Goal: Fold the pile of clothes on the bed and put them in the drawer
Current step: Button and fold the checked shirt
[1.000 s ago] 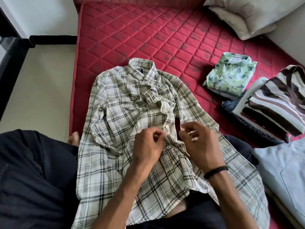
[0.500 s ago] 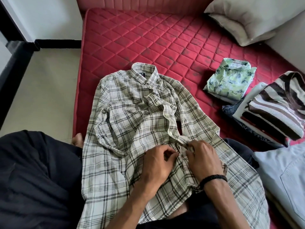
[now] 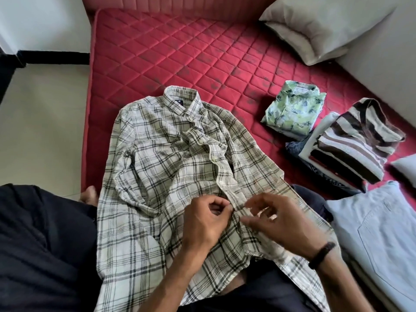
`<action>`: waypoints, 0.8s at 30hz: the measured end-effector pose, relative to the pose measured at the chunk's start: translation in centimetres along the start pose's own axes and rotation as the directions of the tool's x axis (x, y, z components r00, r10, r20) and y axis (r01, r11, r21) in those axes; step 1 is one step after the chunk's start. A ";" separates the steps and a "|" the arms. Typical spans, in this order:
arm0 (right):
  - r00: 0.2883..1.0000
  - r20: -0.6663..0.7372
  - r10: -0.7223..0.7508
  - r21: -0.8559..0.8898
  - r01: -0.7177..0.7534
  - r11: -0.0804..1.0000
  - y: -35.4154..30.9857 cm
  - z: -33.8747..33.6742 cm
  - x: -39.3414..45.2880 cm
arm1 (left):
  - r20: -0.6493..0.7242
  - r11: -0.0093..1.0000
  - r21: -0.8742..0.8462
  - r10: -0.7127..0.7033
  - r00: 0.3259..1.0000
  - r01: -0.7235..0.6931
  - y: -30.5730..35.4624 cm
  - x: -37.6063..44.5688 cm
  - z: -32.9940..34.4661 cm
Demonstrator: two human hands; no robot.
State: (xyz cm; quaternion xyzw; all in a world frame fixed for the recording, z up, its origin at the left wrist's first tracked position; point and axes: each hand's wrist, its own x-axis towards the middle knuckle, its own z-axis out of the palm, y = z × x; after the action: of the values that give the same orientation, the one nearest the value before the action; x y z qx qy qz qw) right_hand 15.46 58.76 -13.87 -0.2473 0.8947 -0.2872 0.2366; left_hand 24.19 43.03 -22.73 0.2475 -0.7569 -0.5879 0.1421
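Note:
A white and grey checked shirt (image 3: pixel 157 158) lies front-up on the red mattress (image 3: pixel 180 52), collar away from me, its hem over my lap. My left hand (image 3: pixel 202 224) pinches the button strip at the shirt's middle with curled fingers. My right hand (image 3: pixel 276 224), a black band on its wrist, pinches the facing edge of the strip right beside it. The upper front hangs partly unbuttoned and rumpled. A folded green printed shirt (image 3: pixel 295 109) lies to the right.
A stack of folded clothes topped by a brown striped top (image 3: pixel 355 140) sits at the right, pale blue jeans (image 3: pixel 387 233) nearer me. Two pillows (image 3: pixel 315 25) lean at the far right corner. The mattress's left edge drops to a beige floor (image 3: pixel 40 131).
Both hands have slid a little down the button strip toward me and stay pinched on it. The camera has tilted, so the shirt sits lower in view.

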 end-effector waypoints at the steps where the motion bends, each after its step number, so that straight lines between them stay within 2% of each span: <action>1: 0.999 0.000 0.032 -0.083 -0.032 0.996 0.1 0.7 0.1 | 0.008 0.999 -0.023 -0.036 0.999 0.036 -0.1 0.0 0.1; 4: 0.993 -0.118 0.024 -0.271 -0.055 0.961 -0.2 2.7 0.7 | 0.023 0.991 -0.072 -0.111 0.993 0.113 -0.6 0.2 0.0; 7: 0.975 -0.220 -0.034 -0.392 -0.056 0.918 -0.7 4.2 1.2 | 0.054 0.990 -0.077 -0.115 0.992 0.119 -0.7 0.3 -0.2; 14: 0.882 -0.460 -0.105 -0.332 -0.061 0.941 -0.8 4.1 0.9 | 0.001 0.998 -0.048 -0.037 0.999 0.037 0.4 0.1 -0.6; 17: 0.868 -0.490 -0.078 -0.251 -0.055 0.966 -0.5 3.1 0.8 | -0.029 0.999 -0.043 0.000 1.000 -0.001 1.2 -0.4 -0.7; 19: 0.884 -0.468 0.008 -0.078 -0.051 0.996 -0.4 2.4 0.8 | -0.037 0.998 -0.044 0.034 0.999 -0.036 1.7 -0.7 -0.7; 21: 0.918 -0.384 0.101 0.163 -0.040 0.986 -0.4 2.0 0.6 | -0.037 0.997 -0.049 0.063 0.997 -0.065 2.2 -1.2 -0.6; 24: 0.952 -0.266 0.151 0.346 -0.052 0.937 -0.5 2.2 0.0 | -0.025 0.995 -0.071 0.068 0.997 -0.070 2.5 -1.8 -0.6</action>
State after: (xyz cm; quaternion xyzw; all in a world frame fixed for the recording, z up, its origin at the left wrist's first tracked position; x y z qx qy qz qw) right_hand 16.83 57.51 -15.22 -0.1120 0.8693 -0.4552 0.1568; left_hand 25.49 44.01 -20.01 0.2226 -0.7418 -0.6066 0.1796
